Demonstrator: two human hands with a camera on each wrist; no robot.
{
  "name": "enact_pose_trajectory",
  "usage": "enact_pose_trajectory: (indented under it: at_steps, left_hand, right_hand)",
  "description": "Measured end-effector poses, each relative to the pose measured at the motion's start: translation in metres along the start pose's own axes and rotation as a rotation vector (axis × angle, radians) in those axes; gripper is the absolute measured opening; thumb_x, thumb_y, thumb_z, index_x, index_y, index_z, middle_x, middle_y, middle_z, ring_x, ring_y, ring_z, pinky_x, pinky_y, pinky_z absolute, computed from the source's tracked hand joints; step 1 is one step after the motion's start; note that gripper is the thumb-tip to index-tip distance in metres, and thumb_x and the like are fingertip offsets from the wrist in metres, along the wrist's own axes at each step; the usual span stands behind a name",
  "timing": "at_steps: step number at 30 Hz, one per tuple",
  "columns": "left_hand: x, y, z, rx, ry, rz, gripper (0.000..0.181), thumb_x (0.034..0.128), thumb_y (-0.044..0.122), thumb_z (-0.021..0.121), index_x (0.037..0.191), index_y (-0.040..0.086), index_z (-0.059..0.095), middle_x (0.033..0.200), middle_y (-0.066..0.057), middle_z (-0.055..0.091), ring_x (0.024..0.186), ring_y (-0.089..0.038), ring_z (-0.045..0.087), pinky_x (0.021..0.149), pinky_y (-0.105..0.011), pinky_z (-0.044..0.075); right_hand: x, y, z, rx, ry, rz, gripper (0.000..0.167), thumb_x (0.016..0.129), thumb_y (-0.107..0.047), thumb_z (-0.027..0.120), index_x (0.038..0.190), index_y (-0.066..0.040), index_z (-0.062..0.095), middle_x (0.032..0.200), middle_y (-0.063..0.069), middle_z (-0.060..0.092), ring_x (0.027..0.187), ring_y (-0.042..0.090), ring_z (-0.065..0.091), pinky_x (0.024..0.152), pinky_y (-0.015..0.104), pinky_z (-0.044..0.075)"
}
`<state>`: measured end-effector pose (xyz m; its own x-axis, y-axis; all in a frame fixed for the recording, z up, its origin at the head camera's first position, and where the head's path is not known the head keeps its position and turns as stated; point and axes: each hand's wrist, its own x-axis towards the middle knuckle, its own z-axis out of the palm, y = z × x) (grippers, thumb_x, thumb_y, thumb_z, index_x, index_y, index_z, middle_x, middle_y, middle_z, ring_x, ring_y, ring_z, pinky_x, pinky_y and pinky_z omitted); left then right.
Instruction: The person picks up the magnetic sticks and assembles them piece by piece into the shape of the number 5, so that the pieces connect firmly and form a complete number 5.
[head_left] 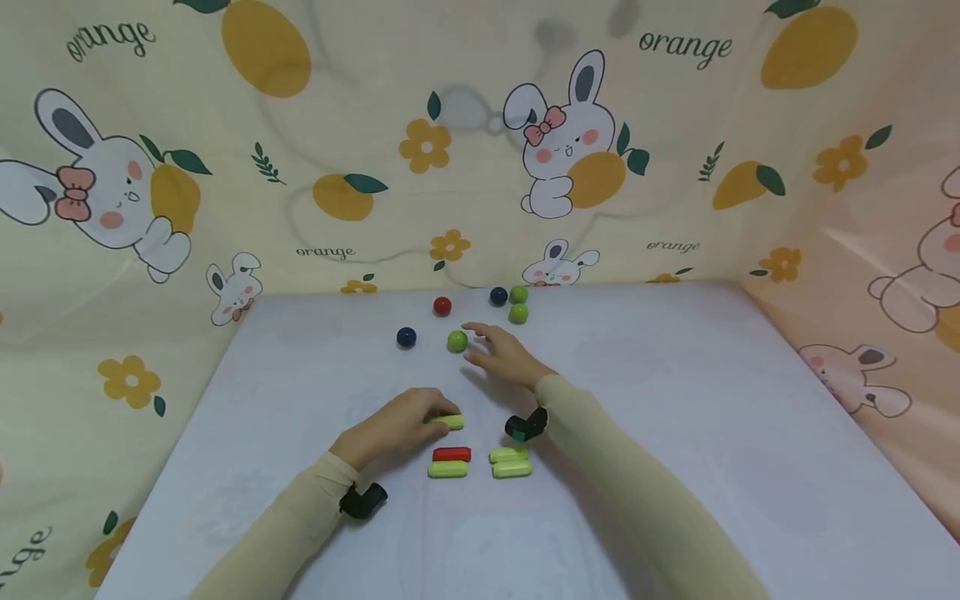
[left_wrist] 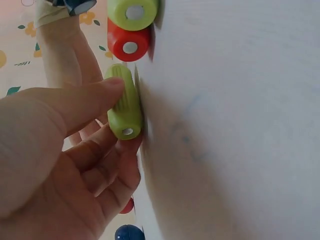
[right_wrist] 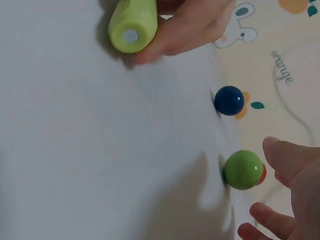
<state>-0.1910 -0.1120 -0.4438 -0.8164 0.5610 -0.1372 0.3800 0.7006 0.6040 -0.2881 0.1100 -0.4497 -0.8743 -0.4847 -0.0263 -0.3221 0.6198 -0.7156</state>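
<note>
My left hand pinches a short light green magnetic building rod between thumb and fingers, low over the table. The rod's end carries a silvery disc. Spread beside a green ball, my right hand holds nothing; a gap shows between its fingers and the ball in the right wrist view. Just in front of the left hand lie a red rod and a light green rod, side by side. Two more light green rods lie together to their right.
A dark blue ball sits left of the green one. Farther back are a red ball, another dark blue ball and two green balls. A printed cloth rises behind the white table.
</note>
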Motion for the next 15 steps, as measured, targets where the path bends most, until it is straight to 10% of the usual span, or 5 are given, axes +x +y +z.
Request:
enact_pose_trajectory:
  at_steps: [15]
  left_hand:
    - [0.006, -0.009, -0.002, -0.076, 0.062, -0.070, 0.032, 0.0969, 0.014, 0.067, 0.128, 0.014, 0.069, 0.122, 0.000, 0.070, 0.109, -0.016, 0.062, 0.106, -0.043, 0.050]
  right_hand:
    - [0.023, -0.005, 0.014, -0.066, 0.013, 0.035, 0.048, 0.099, -0.012, 0.062, 0.146, -0.014, 0.051, 0.145, 0.011, 0.057, 0.137, 0.029, 0.051, 0.119, 0.047, 0.037]
